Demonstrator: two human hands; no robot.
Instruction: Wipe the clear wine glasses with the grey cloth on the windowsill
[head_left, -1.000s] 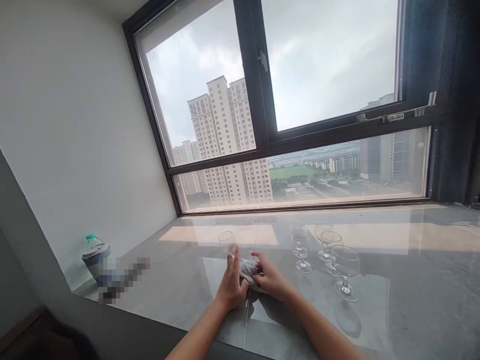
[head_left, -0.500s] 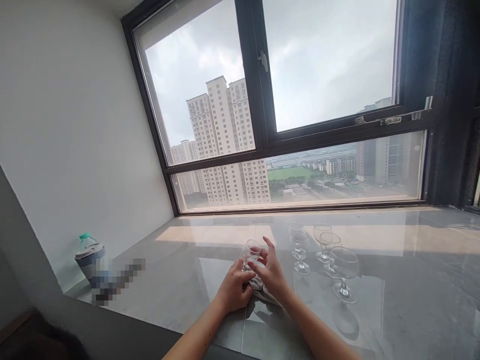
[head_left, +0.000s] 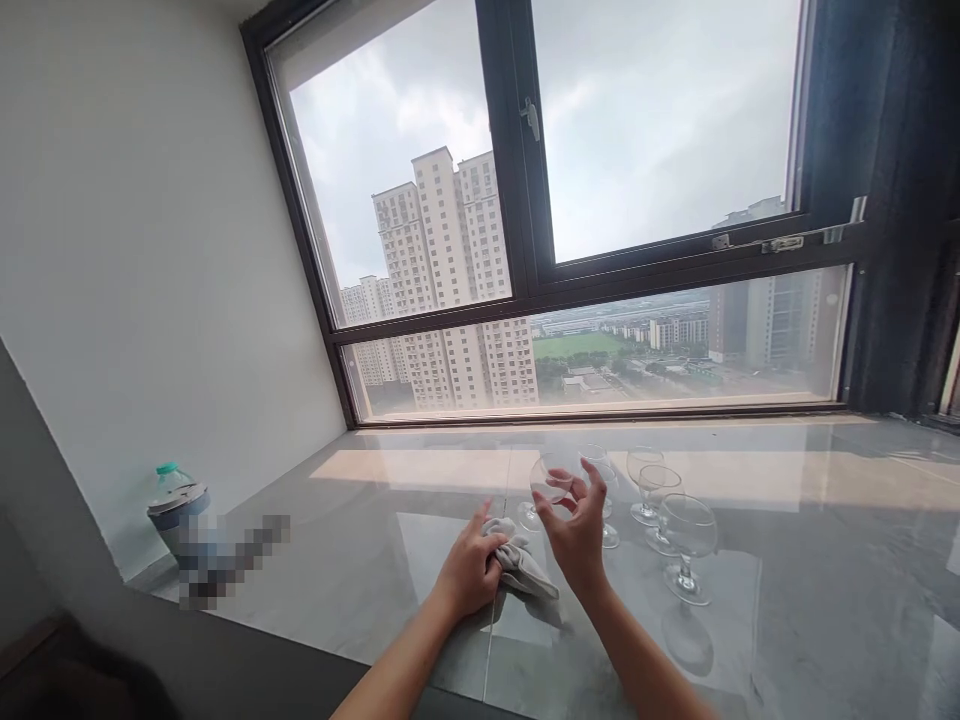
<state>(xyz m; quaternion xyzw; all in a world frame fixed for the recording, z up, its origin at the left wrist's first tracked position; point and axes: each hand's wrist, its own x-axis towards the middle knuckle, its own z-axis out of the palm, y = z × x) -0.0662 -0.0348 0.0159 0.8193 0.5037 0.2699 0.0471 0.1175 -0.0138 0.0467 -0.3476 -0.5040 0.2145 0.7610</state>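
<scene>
My right hand [head_left: 576, 520] is closed round the bowl of a clear stemmed glass [head_left: 546, 480], whose foot shows low over or on the sill; I cannot tell which. A crumpled pale grey cloth [head_left: 517, 560] is gripped in my left hand [head_left: 471, 565], just above the sill's surface. Behind my right hand stand two more stemmed glasses, partly hidden by the fingers, one of them a rear glass [head_left: 596, 458]. To the right, a row holds a back glass [head_left: 643, 470], a middle glass [head_left: 661, 482] and a front glass [head_left: 688, 530], all upright.
The glossy grey tiled sill [head_left: 360, 570] runs up to a dark-framed window [head_left: 525, 290]. At the left wall stands a dark cup-like container [head_left: 176, 510] with a green-capped bottle [head_left: 166, 475] behind it. A blurred-out patch [head_left: 247, 555] lies beside them.
The glass has come out of the cloth and moved right in my right hand, toward the other glasses. My left hand has stayed in place with the cloth, which now shows more fully.
</scene>
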